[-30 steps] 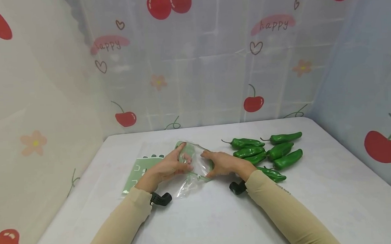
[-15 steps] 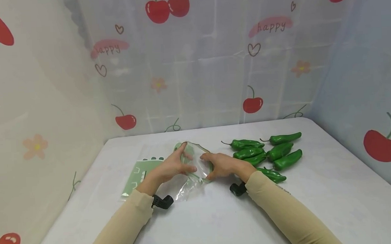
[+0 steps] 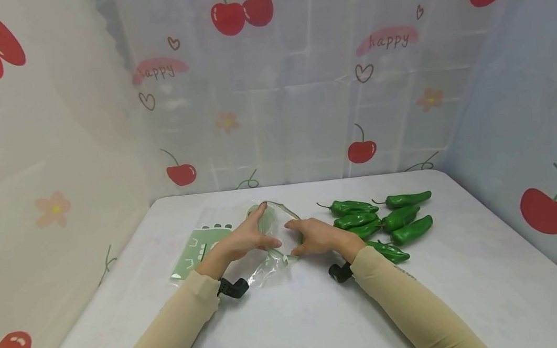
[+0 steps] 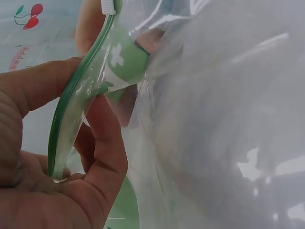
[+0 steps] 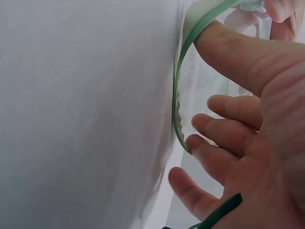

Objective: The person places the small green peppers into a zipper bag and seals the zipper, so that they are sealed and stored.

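A clear plastic zip bag (image 3: 284, 234) lies across the middle of the table, its mouth spread toward the right. Green zip strips edge the mouth, and a white slider (image 4: 108, 6) shows in the left wrist view. The bag's green printed panel (image 3: 195, 254) extends left, partly under the left arm. My left hand (image 3: 245, 236) grips the left side of the mouth, with fingers curled round the green strip. Facing it, my right hand (image 3: 318, 236) touches the right rim with thumb and fingers spread. In the right wrist view its thumb (image 5: 238, 52) lies against the strip.
Several green peppers (image 3: 400, 217) lie in a cluster right of the bag; the right forearm partly covers the nearest ones. The white table (image 3: 305, 314) ends at a cherry-printed curtain (image 3: 294, 115) behind and at both sides.
The left thumb has shifted slightly right within the bag's mouth. The right hand stays almost in place, and the peppers have not moved.
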Motion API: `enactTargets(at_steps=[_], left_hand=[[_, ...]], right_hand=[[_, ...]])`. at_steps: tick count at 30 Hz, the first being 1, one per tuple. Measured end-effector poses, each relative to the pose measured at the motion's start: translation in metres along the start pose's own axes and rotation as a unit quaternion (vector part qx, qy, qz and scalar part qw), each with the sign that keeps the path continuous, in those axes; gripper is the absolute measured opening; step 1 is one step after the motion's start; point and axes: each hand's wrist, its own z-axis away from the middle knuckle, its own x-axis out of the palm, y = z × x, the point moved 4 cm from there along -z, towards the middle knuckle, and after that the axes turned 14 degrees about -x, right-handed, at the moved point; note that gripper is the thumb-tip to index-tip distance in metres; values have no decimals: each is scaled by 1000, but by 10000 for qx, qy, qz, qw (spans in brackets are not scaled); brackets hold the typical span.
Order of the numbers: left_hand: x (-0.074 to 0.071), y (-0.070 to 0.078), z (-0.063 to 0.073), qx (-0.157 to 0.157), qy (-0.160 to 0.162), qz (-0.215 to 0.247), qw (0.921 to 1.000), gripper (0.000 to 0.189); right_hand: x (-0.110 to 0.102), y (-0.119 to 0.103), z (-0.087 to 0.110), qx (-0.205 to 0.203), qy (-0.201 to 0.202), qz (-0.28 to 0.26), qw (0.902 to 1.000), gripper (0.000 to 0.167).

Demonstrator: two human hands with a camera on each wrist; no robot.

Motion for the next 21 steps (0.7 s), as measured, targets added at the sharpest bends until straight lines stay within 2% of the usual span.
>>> enactTargets(at_steps=[5, 13, 21], left_hand=[[-1, 1, 1, 13, 89, -74, 9999, 125], [-2, 4, 3, 55, 365, -254, 9990, 125], [-3, 3, 1, 26, 363, -228, 9991, 128]], right_hand=[[-4, -3, -1, -61, 225, -41, 9997, 70], [-10, 3, -1, -153, 828, -580, 9948, 61], [-20, 4, 2, -367, 969, -916, 9904, 61]])
